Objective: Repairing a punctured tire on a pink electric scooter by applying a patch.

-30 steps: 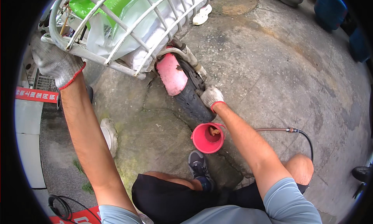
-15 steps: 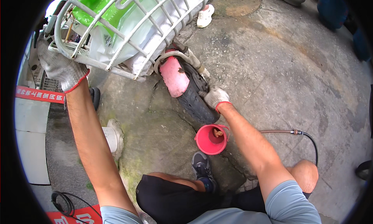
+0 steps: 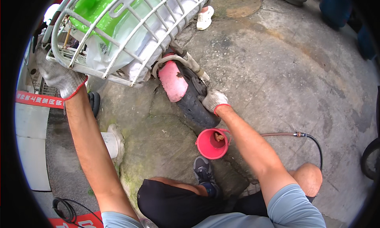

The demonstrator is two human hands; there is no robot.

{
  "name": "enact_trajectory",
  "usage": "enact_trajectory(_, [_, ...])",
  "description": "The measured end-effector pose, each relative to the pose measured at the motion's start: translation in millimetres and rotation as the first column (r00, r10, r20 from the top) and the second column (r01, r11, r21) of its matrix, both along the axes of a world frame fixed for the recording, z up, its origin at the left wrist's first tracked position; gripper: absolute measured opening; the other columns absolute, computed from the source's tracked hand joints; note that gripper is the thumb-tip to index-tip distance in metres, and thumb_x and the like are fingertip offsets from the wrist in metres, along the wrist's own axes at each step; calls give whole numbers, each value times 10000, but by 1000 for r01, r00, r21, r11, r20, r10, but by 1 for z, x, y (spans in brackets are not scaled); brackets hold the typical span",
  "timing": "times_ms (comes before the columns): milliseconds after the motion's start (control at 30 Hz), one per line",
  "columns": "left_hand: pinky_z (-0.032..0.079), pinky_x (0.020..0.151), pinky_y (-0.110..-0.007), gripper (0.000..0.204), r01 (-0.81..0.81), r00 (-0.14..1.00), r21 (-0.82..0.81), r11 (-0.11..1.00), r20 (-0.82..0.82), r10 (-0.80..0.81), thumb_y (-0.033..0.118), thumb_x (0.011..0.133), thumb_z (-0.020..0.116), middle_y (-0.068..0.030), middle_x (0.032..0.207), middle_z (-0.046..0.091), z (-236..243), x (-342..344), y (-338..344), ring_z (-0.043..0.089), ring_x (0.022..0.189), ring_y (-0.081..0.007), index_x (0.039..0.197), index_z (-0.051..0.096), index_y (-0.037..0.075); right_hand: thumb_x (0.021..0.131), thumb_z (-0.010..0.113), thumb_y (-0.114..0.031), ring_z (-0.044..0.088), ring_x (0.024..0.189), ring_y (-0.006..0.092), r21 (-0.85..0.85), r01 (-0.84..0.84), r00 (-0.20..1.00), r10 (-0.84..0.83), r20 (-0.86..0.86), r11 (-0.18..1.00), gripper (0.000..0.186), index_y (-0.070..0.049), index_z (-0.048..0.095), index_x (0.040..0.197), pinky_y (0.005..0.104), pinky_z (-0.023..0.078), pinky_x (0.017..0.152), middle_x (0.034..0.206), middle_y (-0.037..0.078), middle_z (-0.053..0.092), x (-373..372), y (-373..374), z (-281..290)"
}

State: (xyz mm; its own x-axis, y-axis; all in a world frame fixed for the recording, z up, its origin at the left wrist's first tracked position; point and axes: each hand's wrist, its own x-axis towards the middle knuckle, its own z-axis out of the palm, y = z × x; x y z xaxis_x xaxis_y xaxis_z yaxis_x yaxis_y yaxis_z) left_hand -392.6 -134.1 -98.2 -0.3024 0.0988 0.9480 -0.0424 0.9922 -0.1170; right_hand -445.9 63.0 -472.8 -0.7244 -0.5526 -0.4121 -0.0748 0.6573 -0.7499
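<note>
Outdoors, on cracked grey concrete (image 3: 285,73) with green moss near the person's knees, a small scooter stands close in front. Open ground stretches to the right and ahead, while a pale wall edges the left. The left hand (image 3: 59,75), gloved, has its fingers curled shut around the rim of the white wire basket (image 3: 130,34), which holds a green and white bag. The right hand (image 3: 213,100), gloved too, lies flat with fingers loosely bent on the black tyre (image 3: 194,105) under the pink mudguard (image 3: 172,80), gripping nothing. A pink bucket (image 3: 211,145) sits just beside the tyre, under the right forearm. A thin hose (image 3: 293,135) trails right. A white shoe (image 3: 205,18) stands beyond the basket.
</note>
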Motion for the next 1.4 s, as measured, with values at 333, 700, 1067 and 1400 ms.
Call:
enact_trajectory(333, [534, 836, -305, 341, -283, 958, -308, 908, -57, 279, 107, 844, 676, -132, 1121, 665, -1, 6, -3, 655, 993, -218, 1165, 619, 4, 843, 596, -398, 593, 1146, 364, 19, -54, 998, 54, 30, 998, 508, -51, 601, 1214, 435, 469, 971, 1217, 221, 619, 0, -1, -6])
enact_trajectory(700, [574, 758, -322, 362, -322, 946, -365, 873, -150, 287, 138, 829, 718, -122, 1012, 700, -3, 2, -2, 700, 845, -216, 1146, 617, -6, 850, 595, -423, 592, 1150, 363, -26, -101, 994, 100, -44, 994, 557, -35, 583, 1249, 433, 469, 973, 1229, 222, 614, -2, 0, -7])
enact_trajectory(1067, [577, 737, -312, 364, -175, 985, -326, 929, -43, 170, 151, 815, 733, -118, 996, 705, 0, 1, 2, 704, 830, -220, 1127, 626, -4, 847, 596, -444, 585, 1159, 366, -1, -91, 996, 91, 10, 996, 563, -38, 599, 1237, 434, 463, 981, 1231, 221, 613, -7, 2, 0])
enact_trajectory(1400, [579, 718, -302, 366, -30, 997, -267, 963, 59, 48, 162, 803, 747, -114, 982, 709, 1, -1, -5, 707, 816, -224, 1110, 634, -1, 845, 595, -448, 587, 1154, 364, -20, 1, 1000, -1, 11, 1000, 570, -21, 593, 1223, 428, 462, 979, 1222, 219, 619, -4, 2, -2])
